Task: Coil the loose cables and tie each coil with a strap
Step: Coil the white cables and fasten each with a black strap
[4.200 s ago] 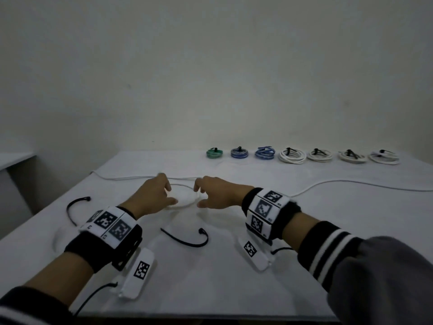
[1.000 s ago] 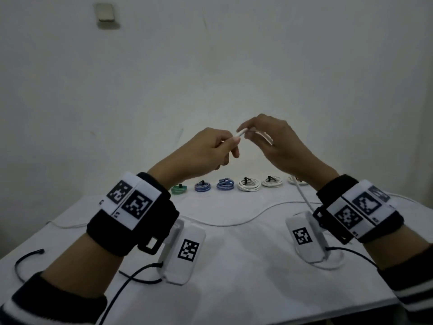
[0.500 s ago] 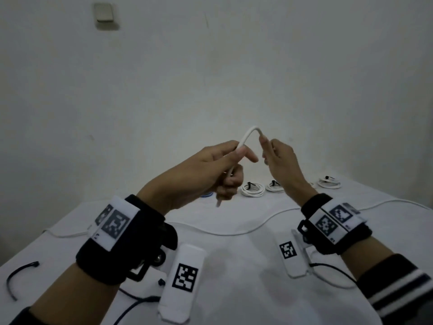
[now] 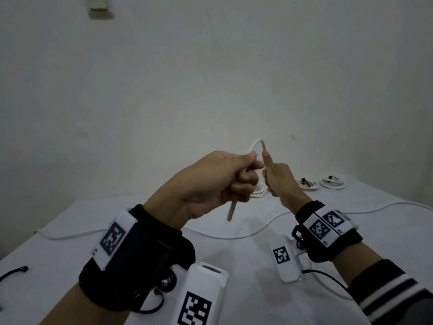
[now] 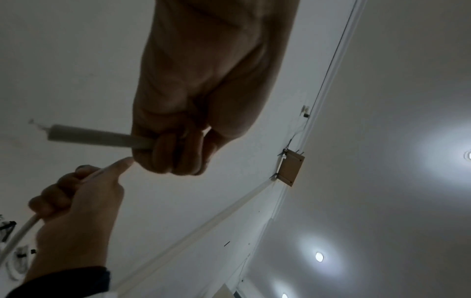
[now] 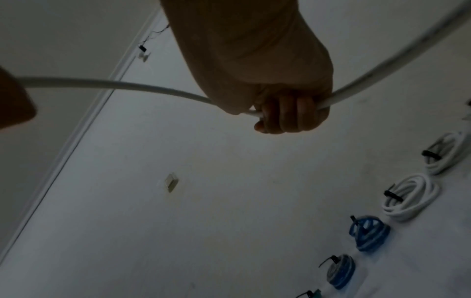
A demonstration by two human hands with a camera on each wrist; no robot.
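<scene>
White round cable (image 4: 256, 143) arcs between both raised hands above the white table (image 4: 386, 231); left hand (image 4: 210, 181) fists its cut end, right hand (image 4: 280, 181) fingers (image 6: 288, 117) curl round it, rest trailing over the table. Strapped white coils (image 4: 332, 182) and blue coils (image 6: 369, 233) line the far edge; black strap (image 4: 11, 273) lies left.

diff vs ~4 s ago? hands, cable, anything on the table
Both hands rose off the table with the white cable: the left hand grips it near its free end, the right hand grips further along, and the short arch between them has tightened in the last second. The rest of the cable trails on the table. Tied coils and the black strap look unmoved.
</scene>
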